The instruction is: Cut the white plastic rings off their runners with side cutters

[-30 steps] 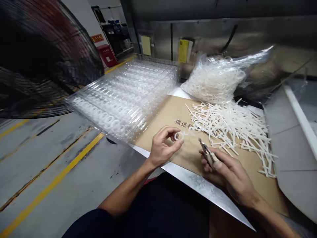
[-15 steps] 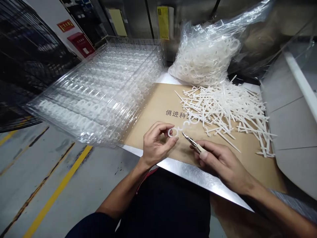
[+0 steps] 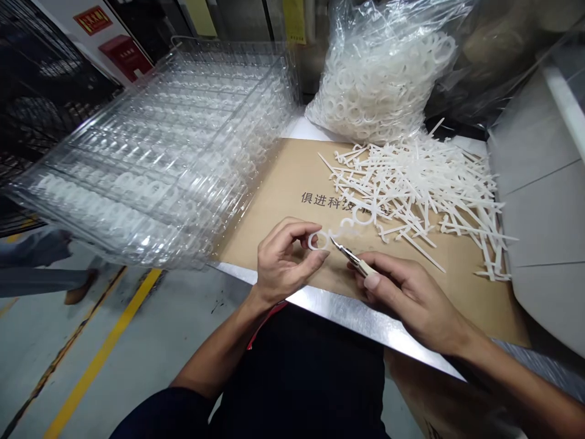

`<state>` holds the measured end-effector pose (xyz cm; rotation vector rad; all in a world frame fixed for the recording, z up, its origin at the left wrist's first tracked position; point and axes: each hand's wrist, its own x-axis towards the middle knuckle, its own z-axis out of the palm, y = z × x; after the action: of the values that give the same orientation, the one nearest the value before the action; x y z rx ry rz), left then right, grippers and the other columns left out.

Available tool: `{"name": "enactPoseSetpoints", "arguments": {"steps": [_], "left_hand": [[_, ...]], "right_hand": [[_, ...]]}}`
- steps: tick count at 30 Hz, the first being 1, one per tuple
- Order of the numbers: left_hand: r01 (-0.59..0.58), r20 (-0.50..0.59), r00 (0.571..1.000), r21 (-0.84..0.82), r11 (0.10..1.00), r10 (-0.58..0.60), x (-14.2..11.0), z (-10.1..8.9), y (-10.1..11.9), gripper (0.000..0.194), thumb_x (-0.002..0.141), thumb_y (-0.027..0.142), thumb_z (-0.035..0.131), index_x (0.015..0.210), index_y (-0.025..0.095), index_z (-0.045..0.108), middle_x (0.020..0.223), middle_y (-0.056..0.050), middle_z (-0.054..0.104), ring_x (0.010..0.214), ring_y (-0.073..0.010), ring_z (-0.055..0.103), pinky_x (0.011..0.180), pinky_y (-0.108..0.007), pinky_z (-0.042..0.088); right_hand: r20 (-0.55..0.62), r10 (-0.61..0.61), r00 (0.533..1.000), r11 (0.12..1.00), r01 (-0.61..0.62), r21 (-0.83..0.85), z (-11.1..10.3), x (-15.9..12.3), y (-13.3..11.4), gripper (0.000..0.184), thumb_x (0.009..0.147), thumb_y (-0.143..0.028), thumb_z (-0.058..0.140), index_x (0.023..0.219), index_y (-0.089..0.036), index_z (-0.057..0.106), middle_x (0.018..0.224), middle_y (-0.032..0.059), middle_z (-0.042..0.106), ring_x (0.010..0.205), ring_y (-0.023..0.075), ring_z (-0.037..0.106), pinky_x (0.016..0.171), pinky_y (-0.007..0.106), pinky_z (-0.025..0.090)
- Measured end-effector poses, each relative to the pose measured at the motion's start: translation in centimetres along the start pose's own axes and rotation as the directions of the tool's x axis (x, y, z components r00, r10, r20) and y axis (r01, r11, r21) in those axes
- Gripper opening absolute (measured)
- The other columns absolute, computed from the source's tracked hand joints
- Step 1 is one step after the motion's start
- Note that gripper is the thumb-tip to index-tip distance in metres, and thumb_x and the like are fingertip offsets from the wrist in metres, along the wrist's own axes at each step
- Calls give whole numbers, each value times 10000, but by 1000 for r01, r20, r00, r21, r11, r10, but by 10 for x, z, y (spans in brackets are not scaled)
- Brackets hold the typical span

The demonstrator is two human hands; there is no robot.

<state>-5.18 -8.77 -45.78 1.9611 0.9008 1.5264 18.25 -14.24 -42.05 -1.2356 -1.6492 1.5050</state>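
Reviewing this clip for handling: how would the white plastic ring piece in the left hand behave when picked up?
The white plastic ring piece is probably very light: the left hand pinches it with just fingertips. Its thin section suggests slight flex. Flat, it would likely stay put on the cardboard sheet, though on edge it might roll.

Bright sheet-metal counter (image 3: 351, 311), front edge exposed. Items on top: flat tan cardboard sheet (image 3: 274, 183) w/ black printed characters; stack of clear moulded plastic trays (image 3: 150, 158) w/ white rings inside, overhanging counter's left edge; clear poly bag of white plastic rings (image 3: 370, 79) at rear. Loose white plastic runners (image 3: 411, 189) heaped directly on cardboard, right side.
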Motion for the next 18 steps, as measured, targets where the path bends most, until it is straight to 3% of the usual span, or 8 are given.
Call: {"name": "enactPoseSetpoints", "arguments": {"steps": [11,18], "left_hand": [[-14,8,1000,20,1000,14,1,1,2,341,826,142,831,1149,159,724,914,-30,677,770,-117,624,699,-249,535],[-35,26,999,35,999,34,3,1,3,360,822,155,841,1160,171,719,920,-28,681,781,-122,629,703,-256,540]], "right_hand": [[-10,0,1000,1000,-1,-21,0,0,-1,279,1072,-426,536,1159,-208,688,898,24,661,719,154,553,603,275,436],[-24,7,1000,999,-7,-34,1,0,0,251,1074,-428,531,1055,-213,660,866,15,631,689,146,521,591,275,414]]}}
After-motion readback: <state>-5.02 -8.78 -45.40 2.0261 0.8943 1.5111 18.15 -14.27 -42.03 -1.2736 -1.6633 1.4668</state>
